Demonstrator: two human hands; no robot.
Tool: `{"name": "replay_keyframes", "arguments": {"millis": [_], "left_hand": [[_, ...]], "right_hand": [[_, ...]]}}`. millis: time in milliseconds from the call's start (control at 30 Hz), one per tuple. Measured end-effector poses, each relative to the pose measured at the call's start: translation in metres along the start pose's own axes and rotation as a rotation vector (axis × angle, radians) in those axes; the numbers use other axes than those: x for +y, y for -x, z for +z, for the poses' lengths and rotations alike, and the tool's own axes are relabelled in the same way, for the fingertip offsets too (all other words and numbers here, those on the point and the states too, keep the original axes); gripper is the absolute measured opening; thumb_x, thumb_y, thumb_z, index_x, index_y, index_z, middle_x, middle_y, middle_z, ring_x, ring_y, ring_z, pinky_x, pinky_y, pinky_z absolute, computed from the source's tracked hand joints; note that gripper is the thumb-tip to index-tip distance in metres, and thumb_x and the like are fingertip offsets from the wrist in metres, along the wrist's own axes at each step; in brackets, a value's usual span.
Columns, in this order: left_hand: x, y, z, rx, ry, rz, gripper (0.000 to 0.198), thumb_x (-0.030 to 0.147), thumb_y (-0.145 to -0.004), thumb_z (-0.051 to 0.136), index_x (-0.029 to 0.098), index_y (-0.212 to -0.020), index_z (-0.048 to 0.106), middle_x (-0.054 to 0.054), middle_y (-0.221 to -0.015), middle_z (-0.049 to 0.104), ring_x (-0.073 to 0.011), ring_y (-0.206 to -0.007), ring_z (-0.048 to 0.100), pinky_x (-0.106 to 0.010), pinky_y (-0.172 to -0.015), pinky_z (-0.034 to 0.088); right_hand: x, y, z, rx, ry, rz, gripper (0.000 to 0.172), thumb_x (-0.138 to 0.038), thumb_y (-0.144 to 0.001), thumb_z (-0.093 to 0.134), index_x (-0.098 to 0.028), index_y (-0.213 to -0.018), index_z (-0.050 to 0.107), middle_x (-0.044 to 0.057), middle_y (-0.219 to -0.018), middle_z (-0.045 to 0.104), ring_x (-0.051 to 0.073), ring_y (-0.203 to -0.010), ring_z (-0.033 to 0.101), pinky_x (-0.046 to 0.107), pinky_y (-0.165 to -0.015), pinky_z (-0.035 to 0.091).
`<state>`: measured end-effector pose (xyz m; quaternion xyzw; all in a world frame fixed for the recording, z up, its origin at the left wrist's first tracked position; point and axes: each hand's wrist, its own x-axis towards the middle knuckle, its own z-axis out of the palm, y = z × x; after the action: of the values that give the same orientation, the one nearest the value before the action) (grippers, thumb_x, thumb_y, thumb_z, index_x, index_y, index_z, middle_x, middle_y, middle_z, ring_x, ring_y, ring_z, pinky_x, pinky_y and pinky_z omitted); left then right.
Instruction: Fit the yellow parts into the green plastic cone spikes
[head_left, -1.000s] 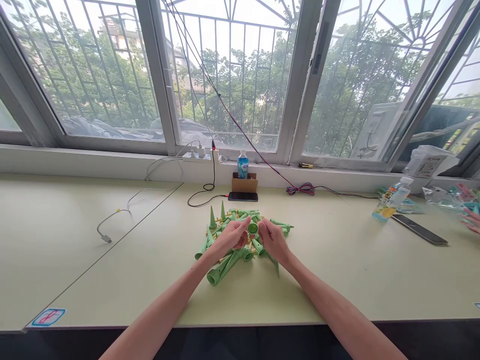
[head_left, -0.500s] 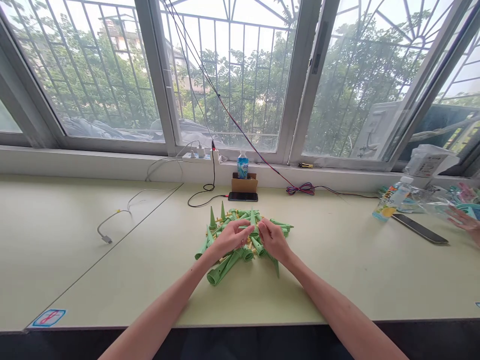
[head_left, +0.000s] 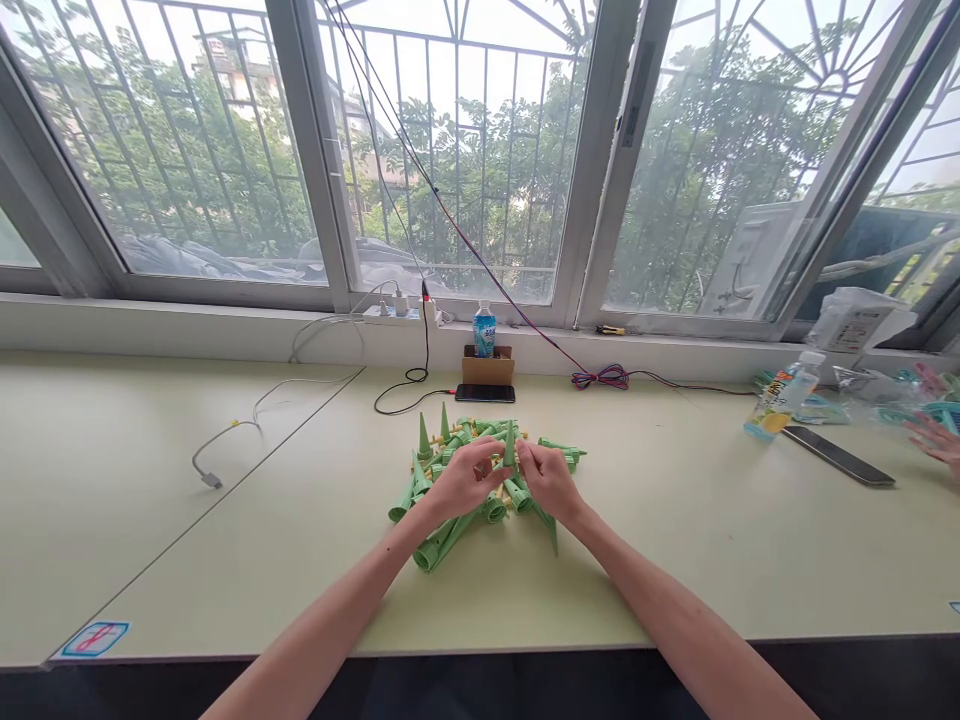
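Observation:
A pile of green plastic cone-shaped spikes (head_left: pixel 426 555) with small yellow parts lies on the pale table in front of me. Over the pile, my left hand (head_left: pixel 471 478) has its fingers curled round one upright green cone (head_left: pixel 510 445). My right hand (head_left: pixel 550 478) is closed close against the right side of that cone, thumb and forefinger pressed together; what lies between them is too small to make out. Other cones rest below and around both hands, some upright, some on their sides.
Behind the pile are a black phone (head_left: pixel 485 394), a cardboard box (head_left: pixel 487 368) and a blue bottle (head_left: pixel 484 330). Cables (head_left: pixel 600 377) run along the back. At right stand a drink bottle (head_left: pixel 784 398) and a dark phone (head_left: pixel 838 456), near another person's hand (head_left: pixel 937 438).
My left fingers have closed in on the upright cone, which now stands clearer between my hands. The other person's hand at right has shifted slightly.

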<state>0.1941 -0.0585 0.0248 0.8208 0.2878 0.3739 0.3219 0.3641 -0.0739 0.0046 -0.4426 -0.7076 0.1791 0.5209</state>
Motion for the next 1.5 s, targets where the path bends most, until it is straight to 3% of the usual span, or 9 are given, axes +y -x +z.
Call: {"name": "replay_keyframes", "arguments": {"millis": [367, 600, 867, 1067, 1267, 1500], "left_hand": [[0.0031, -0.0045, 0.0028, 0.072, 0.01, -0.011, 0.031, 0.043, -0.089, 0.052, 0.016, -0.076, 0.054, 0.0, -0.079, 0.044, -0.0075, -0.057, 0.04, -0.02, -0.048, 0.04], [0.005, -0.0038, 0.0008, 0.051, 0.103, -0.093, 0.032, 0.044, -0.09, 0.05, 0.017, -0.105, 0.058, -0.005, -0.089, 0.06, -0.0093, -0.058, 0.051, -0.02, -0.049, 0.045], [-0.0011, -0.0033, 0.0028, 0.111, 0.181, -0.141, 0.036, 0.045, -0.087, 0.053, 0.017, -0.109, 0.058, -0.004, -0.084, 0.062, -0.009, -0.053, 0.054, -0.018, -0.04, 0.043], [-0.0009, -0.0028, 0.0028, 0.097, 0.125, -0.128, 0.04, 0.041, -0.089, 0.049, 0.014, -0.115, 0.062, 0.0, -0.064, 0.058, -0.0089, -0.048, 0.048, -0.02, -0.043, 0.042], [0.0035, -0.0023, 0.0006, 0.039, 0.123, -0.11, 0.04, 0.042, -0.091, 0.046, 0.013, -0.114, 0.063, 0.001, -0.061, 0.052, -0.0089, -0.048, 0.046, -0.02, -0.044, 0.04], [0.0033, -0.0019, 0.0008, 0.0, 0.153, -0.09, 0.031, 0.039, -0.091, 0.047, 0.013, -0.096, 0.062, 0.002, -0.058, 0.045, -0.0085, -0.049, 0.038, -0.02, -0.045, 0.034]], "right_hand": [[-0.002, 0.0008, 0.0027, -0.009, -0.049, 0.008, 0.05, -0.051, -0.097, 0.034, -0.02, -0.057, 0.038, -0.003, -0.052, 0.039, 0.011, -0.048, 0.033, 0.025, -0.049, 0.027], [-0.0022, 0.0025, 0.0025, -0.082, 0.0, -0.024, 0.049, -0.051, -0.096, 0.036, -0.019, -0.06, 0.04, -0.004, -0.054, 0.035, 0.01, -0.05, 0.03, 0.024, -0.049, 0.025], [-0.0056, 0.0035, 0.0017, -0.097, -0.006, -0.028, 0.045, -0.051, -0.093, 0.042, -0.02, -0.061, 0.037, -0.006, -0.053, 0.031, 0.009, -0.05, 0.026, 0.024, -0.048, 0.022], [-0.0063, 0.0036, 0.0014, -0.086, 0.007, -0.023, 0.046, -0.052, -0.093, 0.042, -0.02, -0.061, 0.035, -0.006, -0.052, 0.031, 0.009, -0.049, 0.026, 0.024, -0.047, 0.022], [-0.0031, 0.0045, 0.003, -0.064, 0.05, -0.042, 0.046, -0.051, -0.094, 0.041, -0.021, -0.06, 0.032, -0.006, -0.051, 0.032, 0.009, -0.048, 0.028, 0.024, -0.047, 0.023], [-0.0019, 0.0058, 0.0033, -0.074, 0.072, -0.056, 0.048, -0.052, -0.094, 0.04, -0.021, -0.058, 0.03, -0.006, -0.049, 0.031, 0.009, -0.046, 0.028, 0.025, -0.046, 0.023]]}}
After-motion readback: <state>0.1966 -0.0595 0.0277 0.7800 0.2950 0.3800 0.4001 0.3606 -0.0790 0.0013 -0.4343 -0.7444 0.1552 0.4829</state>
